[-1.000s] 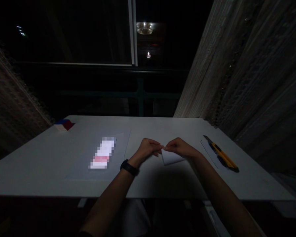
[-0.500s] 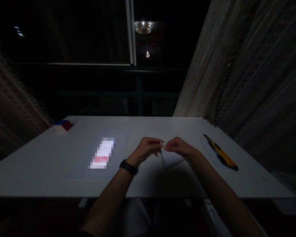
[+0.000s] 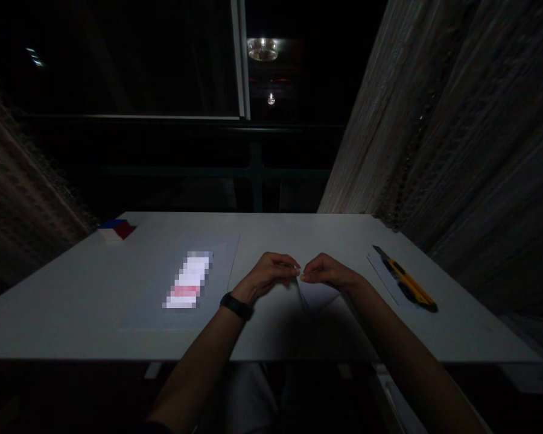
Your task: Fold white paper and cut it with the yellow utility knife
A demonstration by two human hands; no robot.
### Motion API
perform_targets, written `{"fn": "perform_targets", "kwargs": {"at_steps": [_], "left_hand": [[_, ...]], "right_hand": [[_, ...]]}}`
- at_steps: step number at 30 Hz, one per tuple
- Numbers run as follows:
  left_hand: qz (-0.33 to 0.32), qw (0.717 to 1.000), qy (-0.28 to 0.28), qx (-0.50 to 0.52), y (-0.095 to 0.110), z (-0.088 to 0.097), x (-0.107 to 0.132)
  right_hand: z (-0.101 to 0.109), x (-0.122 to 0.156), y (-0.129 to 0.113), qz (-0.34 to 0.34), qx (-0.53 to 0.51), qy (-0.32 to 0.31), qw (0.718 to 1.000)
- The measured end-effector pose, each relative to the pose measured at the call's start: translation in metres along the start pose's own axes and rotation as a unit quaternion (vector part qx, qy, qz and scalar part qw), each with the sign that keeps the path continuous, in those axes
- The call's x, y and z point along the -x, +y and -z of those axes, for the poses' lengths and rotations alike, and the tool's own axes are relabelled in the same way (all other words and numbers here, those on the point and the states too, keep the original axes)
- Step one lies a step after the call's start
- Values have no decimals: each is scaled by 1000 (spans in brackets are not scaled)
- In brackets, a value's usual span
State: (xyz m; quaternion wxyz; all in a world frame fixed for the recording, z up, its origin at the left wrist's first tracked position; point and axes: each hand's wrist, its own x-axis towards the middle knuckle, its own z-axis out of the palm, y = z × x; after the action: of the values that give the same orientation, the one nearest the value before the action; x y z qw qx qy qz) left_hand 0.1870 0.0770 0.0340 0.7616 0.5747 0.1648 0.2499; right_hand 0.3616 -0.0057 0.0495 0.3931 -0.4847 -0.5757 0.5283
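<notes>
Both my hands meet over the middle of the white table, pinching a small folded piece of white paper (image 3: 317, 293) by its top corner. My left hand (image 3: 271, 274), with a black band on the wrist, has thumb and fingers closed at the corner's left side. From the right, my right hand (image 3: 331, 271) grips the same corner between thumb and bent fingers. The paper's lower part hangs below the fingers in shadow, its layers slightly apart at the left edge. How the corner is folded is hidden by the fingertips.
On the left, a lit phone with a blurred screen (image 3: 187, 280) lies on a large paper sheet (image 3: 140, 313). A coloured cube (image 3: 116, 229) sits at the far left. A yellow-black utility knife (image 3: 405, 278), blade out, rests on white paper (image 3: 380, 274) at right. Curtains flank the table (image 3: 276, 226).
The hands have shifted very slightly, fingertips a little lower and closer together at the paper's corner. The paper has tilted a little lower; everything else stays in place.
</notes>
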Motion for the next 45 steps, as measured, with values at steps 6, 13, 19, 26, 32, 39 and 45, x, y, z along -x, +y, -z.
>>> {"fn": "perform_targets", "kwargs": {"at_steps": [6,13,19,26,32,39,45], "left_hand": [[3,1000,-5,7,-1,0,1],[5,1000,-7,-1,-2,1,1],[1,1000,-13,0,-1,0,1],[-4,1000,-4,-3,2,-2,2],[-7,1000,7,-2,4,-3,4],[-22,998,51,23,0,-4,1],[-33,997,66,24,-2,-3,-1]], "right_hand": [[0,1,-3,2,-4,-2,1000],[1,0,3,2,6,-10,1000],[2,-1,2,6,32,-17,999],[3,-1,3,7,37,-12,999],[1,-2,-2,8,22,16,1000],[-3,-3,-2,8,-18,55,998],[-3,-4,2,10,-20,69,997]]}}
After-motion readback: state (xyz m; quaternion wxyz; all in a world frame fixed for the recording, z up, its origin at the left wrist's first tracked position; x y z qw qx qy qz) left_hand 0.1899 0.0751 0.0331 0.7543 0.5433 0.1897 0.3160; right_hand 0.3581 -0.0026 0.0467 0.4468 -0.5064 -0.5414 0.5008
